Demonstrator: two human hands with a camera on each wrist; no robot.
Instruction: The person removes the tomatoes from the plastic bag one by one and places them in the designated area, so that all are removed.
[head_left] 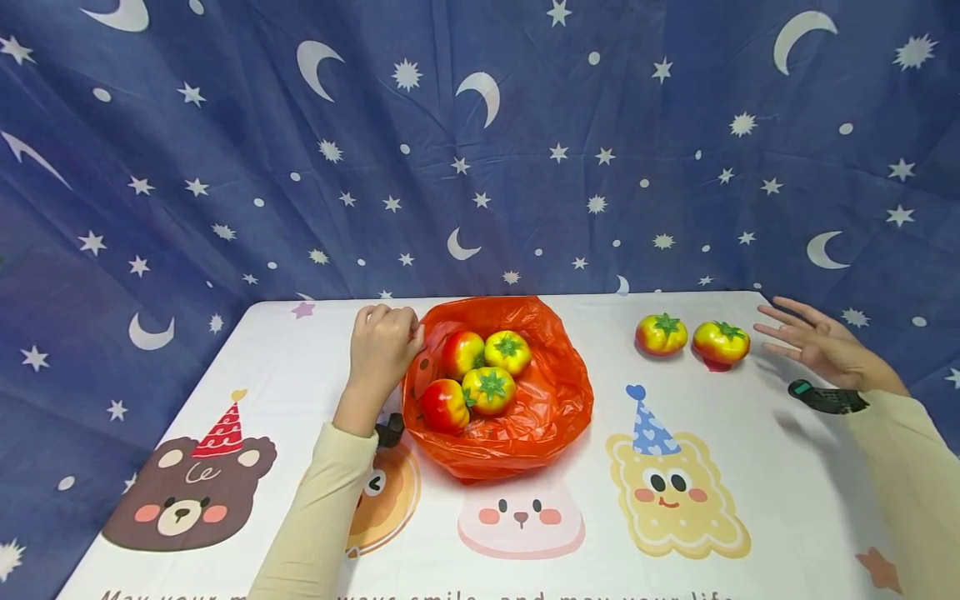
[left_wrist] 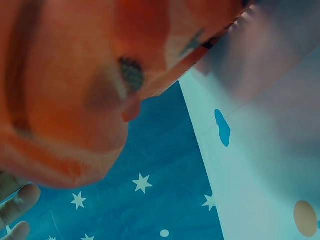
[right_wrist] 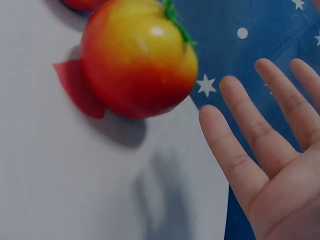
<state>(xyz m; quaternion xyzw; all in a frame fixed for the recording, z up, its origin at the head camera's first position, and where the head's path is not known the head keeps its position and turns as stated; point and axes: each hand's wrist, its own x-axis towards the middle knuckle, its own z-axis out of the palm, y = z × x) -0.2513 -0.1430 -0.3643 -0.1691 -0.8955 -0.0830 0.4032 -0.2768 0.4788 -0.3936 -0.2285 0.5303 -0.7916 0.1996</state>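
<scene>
Blue backdrop cloth [head_left: 525, 208], printed with pale moons and stars, hangs behind the red plastic bag [head_left: 487, 454], which stands on a white tablecloth [head_left: 600, 517] with its mouth spread wide. Inside the bag lie four tomato-like fruits [head_left: 489, 391], yellow and red with green leafy tops, gathered toward its left side. At the bag's left rim, the person's left hand [head_left: 384, 346] has its fingers curled in and appears to pinch the plastic edge.

Two more fruits sit on the cloth well to the right of the bag: a nearer fruit [head_left: 662, 335] and, just beyond it, an outer fruit [head_left: 721, 343]. Farther from the bag than both, the person's right hand [head_left: 828, 346] hovers just beside the outer fruit, fingers straight and spread apart, touching nothing. A flat red patch [right_wrist: 80, 87] shows by that fruit's base; whether it is print or a loose piece cannot be told.

By the count, the bagging looks more than half done: four are in the bag, two remain outside it.
</scene>
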